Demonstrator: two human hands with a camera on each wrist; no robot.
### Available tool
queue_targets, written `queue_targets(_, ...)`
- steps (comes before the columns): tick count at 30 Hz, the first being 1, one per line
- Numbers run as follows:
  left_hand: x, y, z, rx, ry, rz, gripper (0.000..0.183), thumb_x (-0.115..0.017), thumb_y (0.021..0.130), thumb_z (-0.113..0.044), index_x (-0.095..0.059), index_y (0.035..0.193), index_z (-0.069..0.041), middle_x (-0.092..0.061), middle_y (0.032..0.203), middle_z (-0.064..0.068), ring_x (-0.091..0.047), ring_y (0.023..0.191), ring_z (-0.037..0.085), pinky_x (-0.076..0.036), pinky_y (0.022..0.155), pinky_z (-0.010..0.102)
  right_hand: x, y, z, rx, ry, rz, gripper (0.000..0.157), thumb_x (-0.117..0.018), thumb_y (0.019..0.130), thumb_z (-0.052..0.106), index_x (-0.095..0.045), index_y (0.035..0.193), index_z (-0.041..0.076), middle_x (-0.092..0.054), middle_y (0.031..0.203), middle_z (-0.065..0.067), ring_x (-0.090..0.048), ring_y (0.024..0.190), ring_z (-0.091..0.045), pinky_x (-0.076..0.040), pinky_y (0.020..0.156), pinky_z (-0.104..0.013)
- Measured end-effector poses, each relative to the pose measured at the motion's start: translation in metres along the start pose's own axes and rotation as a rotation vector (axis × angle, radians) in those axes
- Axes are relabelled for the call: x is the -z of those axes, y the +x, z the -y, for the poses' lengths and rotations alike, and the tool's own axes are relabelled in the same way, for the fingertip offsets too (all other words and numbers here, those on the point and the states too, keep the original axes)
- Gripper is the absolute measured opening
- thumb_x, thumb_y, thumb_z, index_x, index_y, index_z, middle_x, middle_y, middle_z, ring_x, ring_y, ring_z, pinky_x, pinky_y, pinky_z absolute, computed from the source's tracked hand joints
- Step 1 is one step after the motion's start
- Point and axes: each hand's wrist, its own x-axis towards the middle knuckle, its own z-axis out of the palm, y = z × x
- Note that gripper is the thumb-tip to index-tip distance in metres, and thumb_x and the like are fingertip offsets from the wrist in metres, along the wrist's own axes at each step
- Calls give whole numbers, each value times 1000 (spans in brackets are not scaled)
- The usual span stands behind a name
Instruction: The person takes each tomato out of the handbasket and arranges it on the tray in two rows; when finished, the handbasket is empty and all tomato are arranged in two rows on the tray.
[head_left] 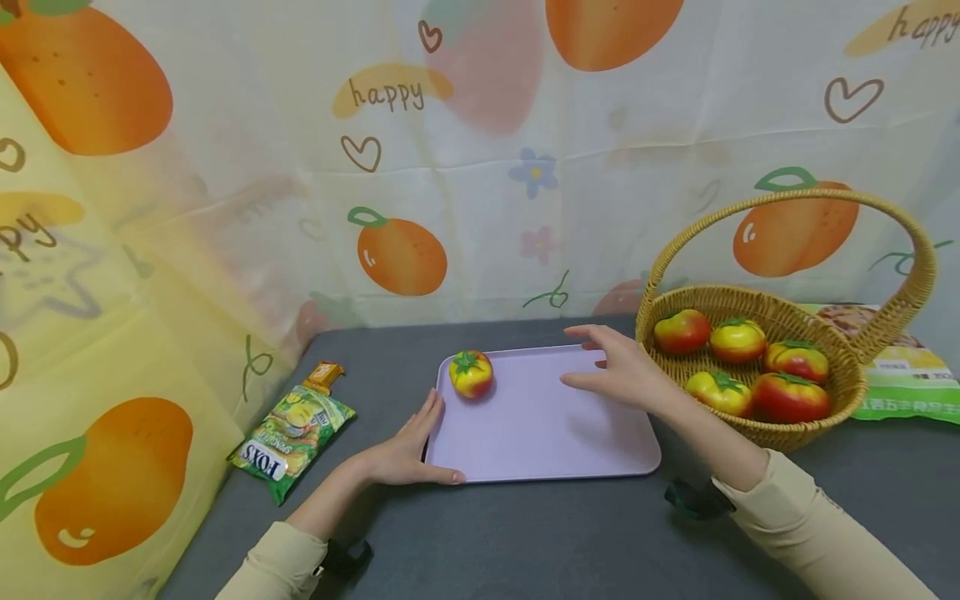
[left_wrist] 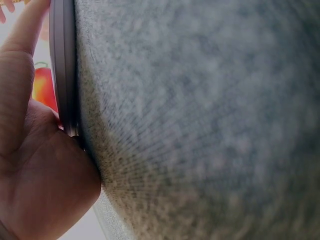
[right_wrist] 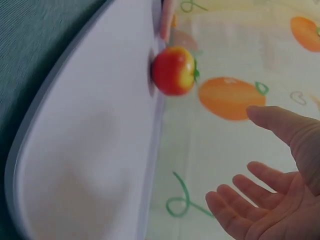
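Note:
A pale purple tray (head_left: 540,442) lies on the dark table. Near its back left corner rests a red-and-yellow, tomato-like fruit (head_left: 472,374) with a green leafy top, also visible in the right wrist view (right_wrist: 173,71). My left hand (head_left: 408,446) touches the tray's left side with extended fingers, its thumb along the front left corner. Over the right part of the tray hovers my right hand (head_left: 618,367), thumb and fingers spread apart and holding nothing. In the right wrist view this hand (right_wrist: 280,195) has a bare palm.
Right of the tray stands a wicker basket (head_left: 855,392) with a tall handle and several similar fruits inside. Behind it lies a green-and-white package (head_left: 907,392). A green FOX'S candy bag (head_left: 292,433) and a small orange packet (head_left: 324,376) lie at left. A printed cloth (head_left: 480,183) hangs behind.

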Motion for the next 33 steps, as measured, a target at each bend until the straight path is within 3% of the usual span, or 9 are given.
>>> queue_targets(9, 0, 1, 1, -8, 2, 2, 120, -74, 80, -55, 6, 155, -5, 21, 160, 13, 8, 147, 35, -7, 114, 59, 37, -23, -12, -60, -84, -37, 58, -76, 86, 34, -56, 134, 10, -59, 129, -19, -56, 115, -36, -50, 89, -51)
queue_targets(17, -1, 1, 3, -13, -1, -3, 121, -74, 80, -55, 6, 155, -5, 21, 160, 13, 8, 147, 36, -6, 113, 59, 61, -42, -27, -68, -71, -57, 45, -73, 89, 31, -62, 127, 8, -62, 122, -15, -57, 115, -35, -48, 93, -51)
queue_targets(24, -2, 2, 2, 1, -14, 3, 119, -74, 80, -54, 6, 156, -6, 21, 160, 13, 8, 147, 36, -7, 113, 60, 77, -56, -41, -86, -114, -70, 49, -70, 90, 39, -62, 127, 7, -65, 118, -15, -59, 111, -34, -49, 90, -52)
queue_targets(33, -2, 2, 0, 10, -10, 2, 119, -74, 80, -54, 5, 156, -6, 20, 160, 14, 7, 147, 36, -7, 113, 60, 94, -69, -58, -132, -198, 5, 51, -71, 89, 38, -61, 128, 7, -61, 124, -21, -55, 113, -41, -42, 91, -61)
